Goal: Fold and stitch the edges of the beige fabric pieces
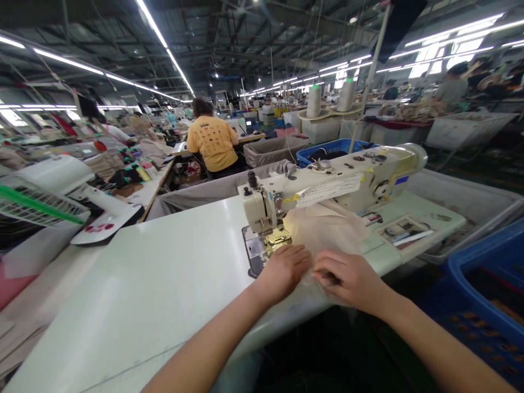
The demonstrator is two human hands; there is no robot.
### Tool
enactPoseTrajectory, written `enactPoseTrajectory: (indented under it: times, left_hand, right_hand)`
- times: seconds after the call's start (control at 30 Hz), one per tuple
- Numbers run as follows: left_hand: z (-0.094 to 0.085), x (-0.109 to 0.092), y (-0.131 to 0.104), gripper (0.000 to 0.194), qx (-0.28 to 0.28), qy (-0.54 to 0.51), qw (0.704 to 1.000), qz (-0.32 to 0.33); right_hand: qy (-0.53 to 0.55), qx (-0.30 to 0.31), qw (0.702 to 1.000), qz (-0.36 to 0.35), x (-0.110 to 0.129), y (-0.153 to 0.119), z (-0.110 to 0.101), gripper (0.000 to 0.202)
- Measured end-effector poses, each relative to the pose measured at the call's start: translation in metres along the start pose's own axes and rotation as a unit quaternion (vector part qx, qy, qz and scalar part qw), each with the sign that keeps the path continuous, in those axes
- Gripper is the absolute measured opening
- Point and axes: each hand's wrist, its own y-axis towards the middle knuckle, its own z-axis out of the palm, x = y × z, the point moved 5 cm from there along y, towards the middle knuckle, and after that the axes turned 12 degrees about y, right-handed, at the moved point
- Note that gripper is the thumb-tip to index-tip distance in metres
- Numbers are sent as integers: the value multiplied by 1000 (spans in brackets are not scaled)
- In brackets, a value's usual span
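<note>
A piece of thin beige fabric lies bunched on the table under the arm of a white sewing machine. My left hand is closed at the fabric's near left edge, just in front of the lit needle plate. Close beside it, my right hand has its fingers curled around the near edge of the same fabric. A small dark thing shows within the right fingers; its kind cannot be made out. The fingertips of both hands are partly hidden and slightly blurred.
The pale green tabletop stretches left of the machine. A blue basket stands at the right, and a small tray is set in the table. Thread cones rise behind. A white fan is at left; a co-worker sits ahead.
</note>
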Motion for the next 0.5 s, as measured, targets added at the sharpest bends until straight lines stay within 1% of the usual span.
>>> enactPoseTrajectory:
  times: [0.07,0.1,0.13,0.2,0.23,0.3,0.37,0.4,0.47,0.5]
  left_hand:
    - [-8,-8,-28,24,4,24,1000,-4]
    - [-12,-13,-45,24,10,28,1000,-3]
    - [-17,-17,-64,25,19,28,999,-8]
    - [-27,-20,-102,30,38,22,998,-41]
    - [-33,-19,-120,35,47,21,996,-67]
    - [-44,-13,-151,46,51,17,990,-132]
    - [-54,-3,-174,50,45,0,980,-193]
    - [-58,1,-181,48,42,-16,975,-219]
    - [-64,11,-188,40,40,-61,959,-274]
    - [-65,16,-189,36,42,-87,947,-305]
  right_hand:
    - [39,-14,999,24,0,-6,3,19]
    - [54,-7,998,34,1,-10,7,22]
    - [69,8,997,42,3,-14,13,24]
    - [99,53,992,54,7,-20,28,31]
    - [115,79,989,56,10,-21,37,37]
    - [144,125,980,49,14,-21,52,56]
    - [163,155,974,34,15,-17,62,73]
    - [166,165,972,28,15,-14,66,78]
    - [164,175,970,31,11,-6,71,79]
    - [166,175,970,38,9,-1,72,74]
